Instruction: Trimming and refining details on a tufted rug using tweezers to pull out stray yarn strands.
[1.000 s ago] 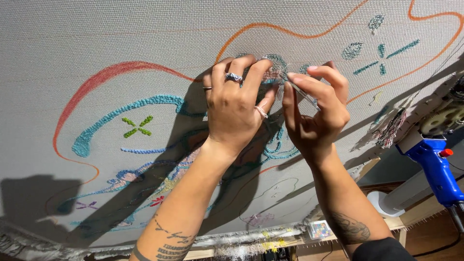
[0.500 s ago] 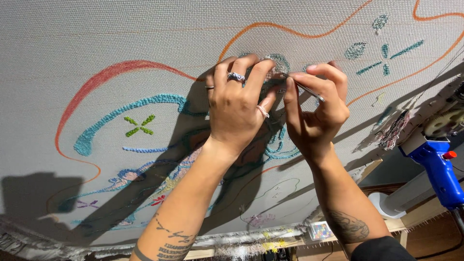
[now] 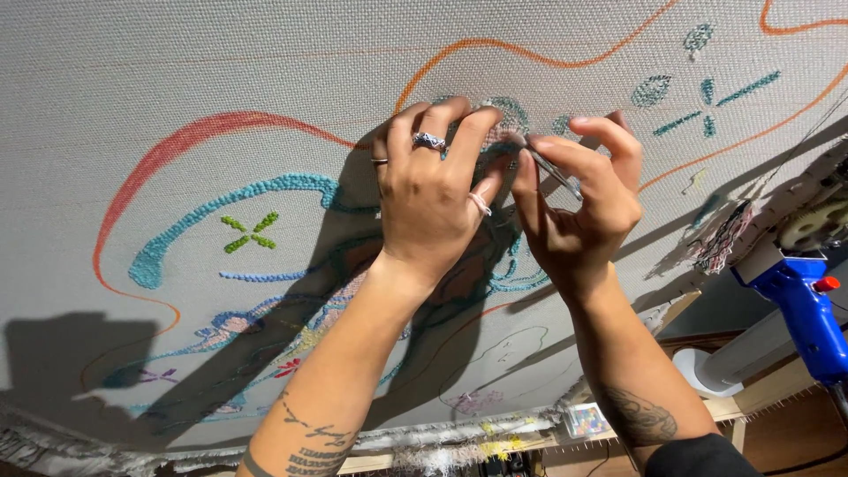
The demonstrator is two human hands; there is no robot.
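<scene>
A large grey tufting cloth (image 3: 265,79) stretched on a frame fills the view, with red, orange and teal yarn lines and shapes stitched into it. My left hand (image 3: 433,190), wearing rings, presses its fingertips on the cloth at a teal tufted patch (image 3: 508,110). Just to its right, my right hand (image 3: 579,199) pinches a thin metal tool (image 3: 552,168), its tip meeting the cloth beside my left fingertips. What kind of tool it is cannot be made out.
A blue tufting gun (image 3: 799,291) hangs at the right edge by the frame. A small green cross (image 3: 249,232) is stitched at left. The frame's wooden lower rail (image 3: 530,442) with fringe runs along the bottom; a white cylinder (image 3: 707,371) stands lower right.
Both hands stay at the same spot on the cloth. My right fingers have shifted slightly with the thin tool; the view has barely moved.
</scene>
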